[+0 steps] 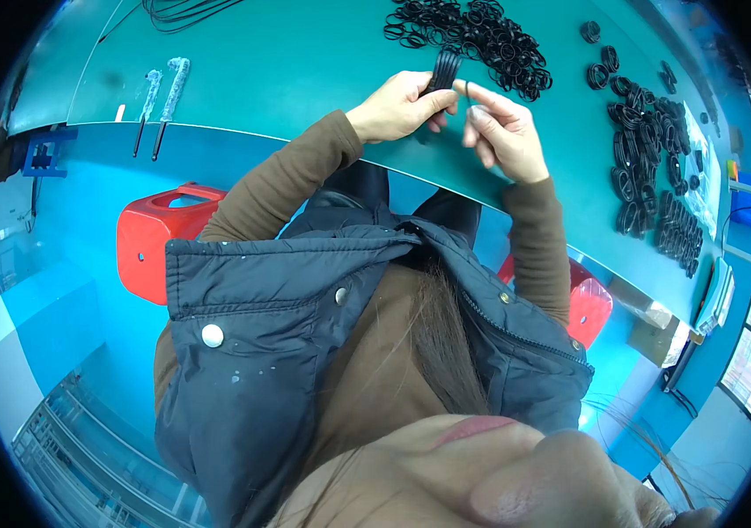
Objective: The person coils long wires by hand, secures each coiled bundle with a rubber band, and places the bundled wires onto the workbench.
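Observation:
My left hand (402,107) is closed around a flat stack of black rings (444,70), its thumb across the lower end. Right beside it, my right hand (508,132) has its index finger stretched toward the stack. A thin black ring (467,91) shows at that fingertip, close above the thumb, while the other fingers curl inward. Both hands are above the near edge of the green table (305,79). Just beyond them lies a loose heap of black rings (490,40).
Bundled black rings (644,132) cover the table's right side. Farther left are black cords (182,11) and two wrapped tools (164,97) jutting over the edge. Red stools (151,242) stand below the table; a cardboard box (657,334) sits lower right.

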Demonstrator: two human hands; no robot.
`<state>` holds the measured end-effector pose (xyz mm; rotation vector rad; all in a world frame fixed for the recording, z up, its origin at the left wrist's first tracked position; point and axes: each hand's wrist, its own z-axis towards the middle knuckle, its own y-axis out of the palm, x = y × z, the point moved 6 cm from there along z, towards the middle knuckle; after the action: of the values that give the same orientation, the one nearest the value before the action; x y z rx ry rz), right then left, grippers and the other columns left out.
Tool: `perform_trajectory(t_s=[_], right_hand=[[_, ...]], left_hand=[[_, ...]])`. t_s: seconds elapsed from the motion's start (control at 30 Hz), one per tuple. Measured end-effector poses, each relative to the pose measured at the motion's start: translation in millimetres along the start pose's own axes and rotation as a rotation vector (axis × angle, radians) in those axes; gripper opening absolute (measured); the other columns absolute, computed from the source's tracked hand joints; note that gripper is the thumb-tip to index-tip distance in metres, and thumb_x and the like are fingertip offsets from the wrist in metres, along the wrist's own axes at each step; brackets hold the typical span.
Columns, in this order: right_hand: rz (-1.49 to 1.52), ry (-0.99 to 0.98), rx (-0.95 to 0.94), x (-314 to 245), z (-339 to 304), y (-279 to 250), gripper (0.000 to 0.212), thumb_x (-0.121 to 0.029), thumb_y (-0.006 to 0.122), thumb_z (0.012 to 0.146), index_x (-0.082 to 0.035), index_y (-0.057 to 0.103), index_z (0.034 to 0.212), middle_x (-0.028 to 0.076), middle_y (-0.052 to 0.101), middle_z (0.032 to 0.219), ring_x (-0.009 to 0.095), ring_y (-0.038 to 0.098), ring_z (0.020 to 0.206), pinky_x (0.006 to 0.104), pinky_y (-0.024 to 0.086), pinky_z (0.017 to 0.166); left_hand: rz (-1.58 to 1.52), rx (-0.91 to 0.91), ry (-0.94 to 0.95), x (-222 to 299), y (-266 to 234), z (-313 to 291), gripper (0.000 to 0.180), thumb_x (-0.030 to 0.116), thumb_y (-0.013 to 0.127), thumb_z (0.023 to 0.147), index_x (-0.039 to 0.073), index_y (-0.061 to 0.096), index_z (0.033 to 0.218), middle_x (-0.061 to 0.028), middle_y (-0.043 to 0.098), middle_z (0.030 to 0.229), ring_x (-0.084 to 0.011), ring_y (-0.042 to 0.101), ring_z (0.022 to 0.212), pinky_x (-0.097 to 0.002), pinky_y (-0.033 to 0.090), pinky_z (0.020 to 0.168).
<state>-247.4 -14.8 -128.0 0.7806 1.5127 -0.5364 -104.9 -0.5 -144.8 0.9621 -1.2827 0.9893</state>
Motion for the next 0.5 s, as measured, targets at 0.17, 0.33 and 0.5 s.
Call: perform_trajectory(t_s=[0.17,0.33,0.5], right_hand=[[-0.736,-0.003,0.113,-40,1,-16,0.054,-0.014,0.067,0.081,-0.022,0.051,0.131,0.003,0.059,0.066,0.009,0.056,0.051,0.0240,0.046,0.047],[-1.353,-0.241,-0.111,-63,11,9,0.053,-0.025,0.075,0.071,-0.014,0.048,0.115,0.011,0.064,0.085,0.032,0.064,0.081,0.0408,0.051,0.066],[-1.618,-0.012,-0.319,-53,18,32,0.053,-0.025,0.077,0.069,-0.008,0.045,0.106,0.015,0.063,0.094,0.035,0.062,0.088,0.0415,0.049,0.070]], left_hand=[[0.295,-0.101,0.029,-1,6,-6,0.025,0.023,0.054,0.092,0.000,0.060,0.086,-0.0076,0.057,0.075,-0.0148,0.058,0.065,-0.0290,0.048,0.060],[0.693,-0.266,0.282,11,27,-2,0.013,0.009,0.053,0.089,0.000,0.058,0.095,-0.0130,0.054,0.088,-0.0226,0.059,0.072,-0.0320,0.049,0.066],[0.553,-0.202,0.415,20,36,-6,0.018,0.001,0.052,0.080,-0.001,0.057,0.097,-0.0150,0.056,0.094,-0.0288,0.057,0.082,-0.0360,0.048,0.074]])
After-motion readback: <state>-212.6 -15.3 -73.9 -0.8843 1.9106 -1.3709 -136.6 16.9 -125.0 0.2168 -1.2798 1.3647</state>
